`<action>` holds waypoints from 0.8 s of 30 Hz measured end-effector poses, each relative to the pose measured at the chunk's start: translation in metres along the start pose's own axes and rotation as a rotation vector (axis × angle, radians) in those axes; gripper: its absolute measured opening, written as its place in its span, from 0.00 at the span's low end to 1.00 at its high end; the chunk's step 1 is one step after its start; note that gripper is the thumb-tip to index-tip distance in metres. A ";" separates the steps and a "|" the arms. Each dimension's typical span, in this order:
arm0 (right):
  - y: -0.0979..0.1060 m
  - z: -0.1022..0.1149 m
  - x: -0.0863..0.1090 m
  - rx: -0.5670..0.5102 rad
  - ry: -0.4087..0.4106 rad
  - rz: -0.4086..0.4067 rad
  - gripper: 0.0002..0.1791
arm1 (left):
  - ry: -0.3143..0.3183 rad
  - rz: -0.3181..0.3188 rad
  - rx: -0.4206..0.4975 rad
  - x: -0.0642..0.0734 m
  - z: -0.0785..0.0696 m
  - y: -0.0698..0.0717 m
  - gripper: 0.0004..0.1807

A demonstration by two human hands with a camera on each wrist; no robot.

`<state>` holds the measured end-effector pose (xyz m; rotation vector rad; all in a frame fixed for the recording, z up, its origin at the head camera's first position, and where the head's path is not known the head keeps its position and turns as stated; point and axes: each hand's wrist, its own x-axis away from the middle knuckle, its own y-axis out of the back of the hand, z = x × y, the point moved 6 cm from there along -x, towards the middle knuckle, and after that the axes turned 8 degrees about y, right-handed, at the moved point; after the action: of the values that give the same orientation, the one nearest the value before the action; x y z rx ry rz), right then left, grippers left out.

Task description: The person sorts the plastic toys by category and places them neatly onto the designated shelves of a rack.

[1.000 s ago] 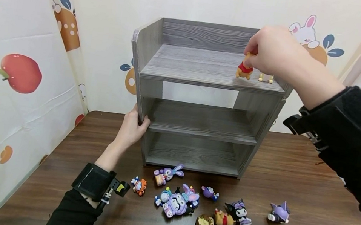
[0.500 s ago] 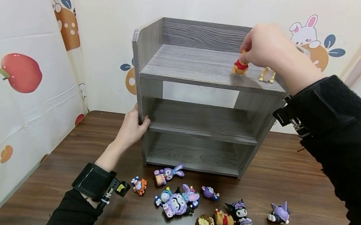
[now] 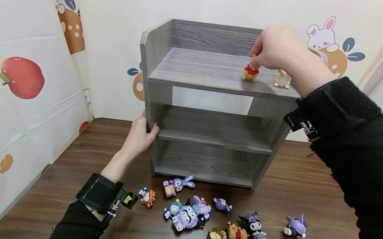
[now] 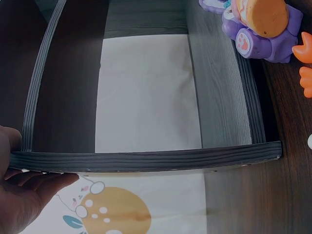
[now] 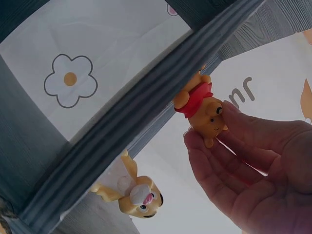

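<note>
My right hand [image 3: 282, 50] pinches a small Winnie-the-Pooh figurine [image 3: 250, 73] by its head. The red-shirted bear stands upright over the top board of a grey wooden shelf unit [image 3: 217, 88], its feet right at the board. In the right wrist view, thumb and fingertips flank the head of the bear figurine [image 5: 202, 109]. Beside it on the top board is a yellow-and-white figurine with a pink nose [image 5: 141, 197], partly covered by my hand in the head view. My left hand [image 3: 140, 135] grips the unit's left side panel [image 4: 146, 161], thumb at the front edge, fingers behind.
In front of the unit lie several toy figurines: a purple rabbit-eared one [image 3: 177, 184], an orange one [image 3: 147, 197], a purple cluster [image 3: 187, 216], a brown one [image 3: 217, 236], a black-hooded one [image 3: 254, 226]. A purple-capped figurine [image 3: 295, 226] lies farther right on the wooden table [image 3: 334, 195].
My right hand has moved left along the top board with the bear figurine and lowered it slightly, uncovering more of the yellow-and-white figurine. The left hand has stayed in place.
</note>
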<state>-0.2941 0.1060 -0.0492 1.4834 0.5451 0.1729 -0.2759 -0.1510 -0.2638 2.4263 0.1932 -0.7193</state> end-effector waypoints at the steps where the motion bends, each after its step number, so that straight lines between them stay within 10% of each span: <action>1: -0.001 0.000 -0.001 -0.002 0.002 0.003 0.14 | 0.001 0.000 0.000 0.000 0.000 0.000 0.14; 24: -0.001 -0.005 0.003 -0.051 0.036 -0.023 0.21 | -0.001 0.001 0.004 0.001 0.000 -0.001 0.13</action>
<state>-0.2934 0.1118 -0.0505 1.4259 0.5826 0.1943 -0.2758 -0.1506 -0.2648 2.4300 0.1900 -0.7211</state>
